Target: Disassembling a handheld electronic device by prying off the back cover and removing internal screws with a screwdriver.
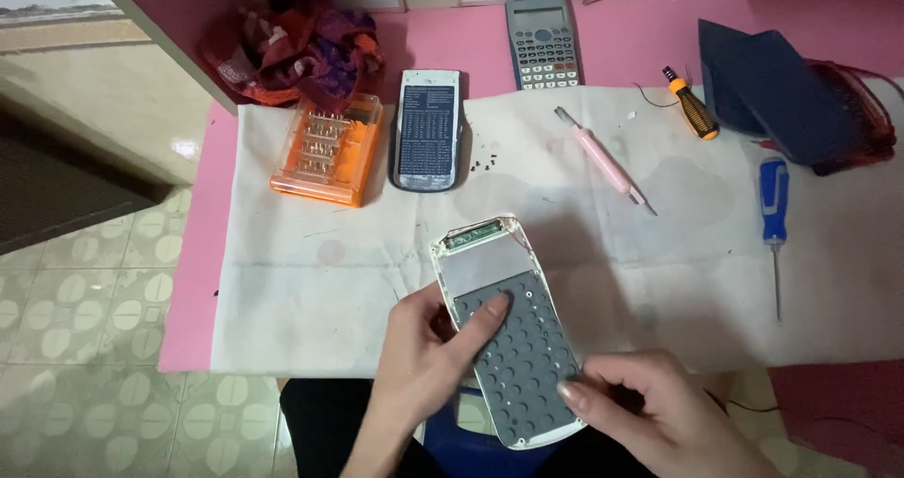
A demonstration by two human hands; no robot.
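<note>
Surface [659, 26]: pink, far edge cut off. Cloth [311, 290]: white, spread over it. Shell [508, 332]: opened calculator half with grey keypad mat, near centre, near end partly hidden by fingers. Left hand [424, 360]: grips its left edge. Right hand [650, 407]: pinches its near right corner, wrist cut off.

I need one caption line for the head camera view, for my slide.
Both hands, left hand and right hand, hold an opened calculator shell with grey rubber keypad over a white cloth.

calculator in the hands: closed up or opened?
Opened. The calculator half has no cover: grey rubber keypad mat and inner frame exposed. Left hand and right hand hold it; another shell piece lies apart.
</note>
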